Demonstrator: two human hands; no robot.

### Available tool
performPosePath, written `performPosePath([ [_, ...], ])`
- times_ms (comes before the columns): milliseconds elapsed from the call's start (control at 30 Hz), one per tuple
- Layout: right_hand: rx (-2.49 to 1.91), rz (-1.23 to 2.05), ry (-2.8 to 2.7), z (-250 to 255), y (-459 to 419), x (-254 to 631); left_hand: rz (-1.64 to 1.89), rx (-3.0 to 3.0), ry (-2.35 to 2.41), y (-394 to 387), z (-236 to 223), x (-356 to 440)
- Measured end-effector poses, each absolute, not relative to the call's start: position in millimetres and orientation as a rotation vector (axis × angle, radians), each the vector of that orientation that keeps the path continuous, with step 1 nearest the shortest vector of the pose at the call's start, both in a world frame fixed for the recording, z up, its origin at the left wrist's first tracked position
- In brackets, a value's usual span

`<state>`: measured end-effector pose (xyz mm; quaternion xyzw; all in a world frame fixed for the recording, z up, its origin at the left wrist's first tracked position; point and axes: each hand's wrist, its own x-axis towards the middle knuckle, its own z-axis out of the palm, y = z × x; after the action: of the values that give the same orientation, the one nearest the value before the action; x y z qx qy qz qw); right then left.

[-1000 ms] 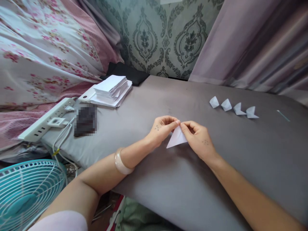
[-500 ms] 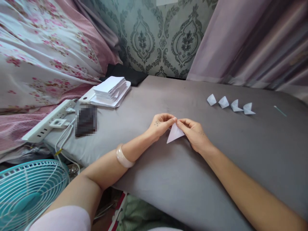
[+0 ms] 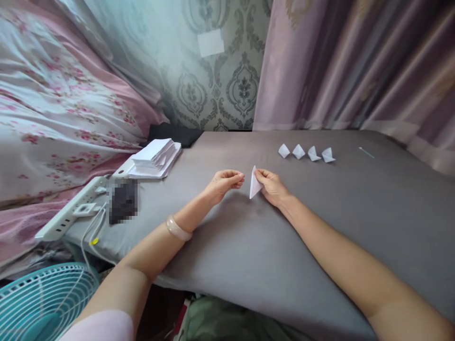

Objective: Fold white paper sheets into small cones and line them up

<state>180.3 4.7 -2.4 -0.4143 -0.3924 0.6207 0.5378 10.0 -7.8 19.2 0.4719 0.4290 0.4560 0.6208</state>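
My right hand (image 3: pixel 272 186) pinches a folded piece of white paper (image 3: pixel 254 183) by its edge, above the grey surface (image 3: pixel 227 251). The paper is a narrow triangle, with one point up and another down. Just left of it and apart from it is my left hand (image 3: pixel 226 183), thumb against curled fingers, with nothing visible in it. Farther back on the right, several small folded white paper shapes (image 3: pixel 298 151) stand in a row.
A stack of white paper (image 3: pixel 151 158) lies at the back left, near a white power strip (image 3: pixel 69 208) with cables and a dark pixelated object (image 3: pixel 123 201). A cotton swab (image 3: pixel 366 152) rests at the far right. A blue fan (image 3: pixel 46 303) stands lower left.
My left hand has let go of the folded paper and moved left of it. The paper, now only in my right hand, has turned more upright. The camera view has tilted up and turned right.
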Motion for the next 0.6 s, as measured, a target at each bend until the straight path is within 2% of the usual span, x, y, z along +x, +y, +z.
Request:
performPosePath([
  [200,-0.914,1.512,-0.901,0.8,3.6,185.6,1.0,1.104,0.948,-5.0,34.2,31.5],
  [433,-0.892,1.541,-0.87,-0.8,4.9,186.6,0.99,0.975,0.897,-3.1,9.4,33.1],
  [600,-0.882,1.59,-0.858,0.5,2.3,184.2,0.996,0.95,0.846,-8.2,8.2,28.3],
])
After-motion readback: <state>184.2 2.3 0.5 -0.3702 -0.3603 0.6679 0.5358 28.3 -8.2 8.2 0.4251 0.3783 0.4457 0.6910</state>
